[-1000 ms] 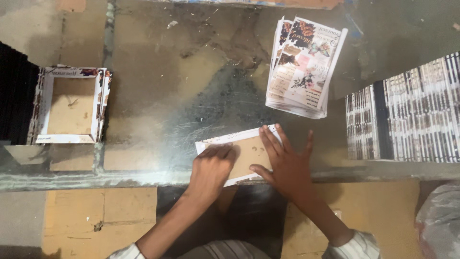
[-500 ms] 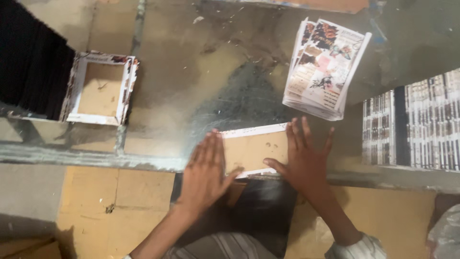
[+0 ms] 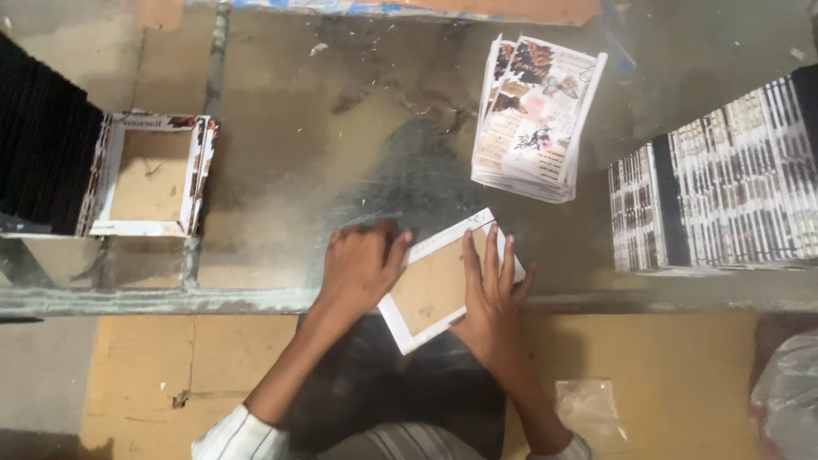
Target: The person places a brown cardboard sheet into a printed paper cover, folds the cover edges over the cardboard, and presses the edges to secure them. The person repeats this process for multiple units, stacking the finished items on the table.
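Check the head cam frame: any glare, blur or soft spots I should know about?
Head view: dull sheen on the scuffed glass tabletop, nothing blown out; left hand and right hand slightly soft over the white-edged cardboard sheet; the printed stack is reasonably sharp; the striped stacks smear toward the right edge; the black stack loses detail in shadow.

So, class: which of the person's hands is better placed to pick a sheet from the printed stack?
Probably the right hand: it lies on the card frame directly below the printed stack; the left hand sits farther away.
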